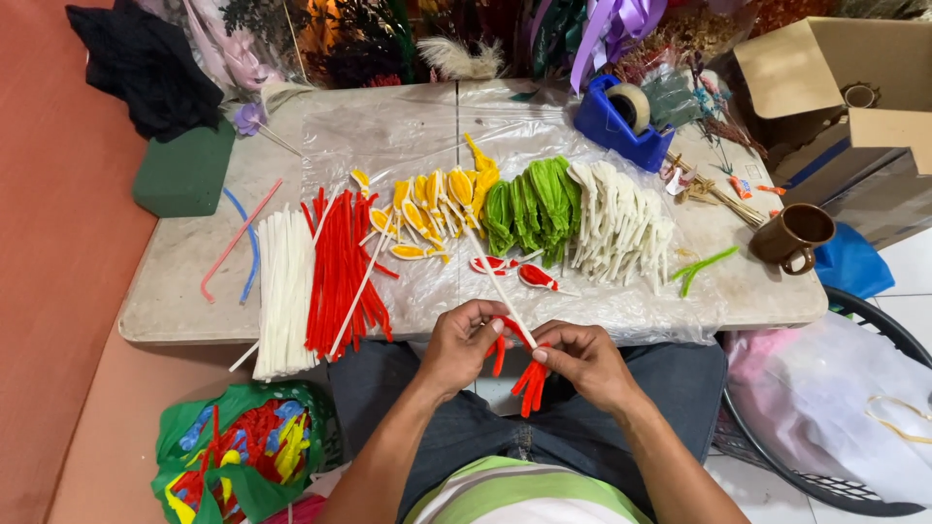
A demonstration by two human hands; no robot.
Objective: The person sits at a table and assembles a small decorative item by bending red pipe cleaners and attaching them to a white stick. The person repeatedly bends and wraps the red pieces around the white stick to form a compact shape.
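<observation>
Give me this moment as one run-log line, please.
left hand: grips red pipe cleaners | right hand: pinches same bundle plus white stem | table: sorted pipe-cleaner piles

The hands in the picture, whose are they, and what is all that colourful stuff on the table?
The camera sits on a person's head and looks down, so you see that person's own two hands. The left hand and right hand together hold red fuzzy stems and a thin white stick. On the table lie rows of white stems, red stems, yellow pieces, green pieces and white pieces. A brown mug and a blue tape holder stand to the right.
</observation>
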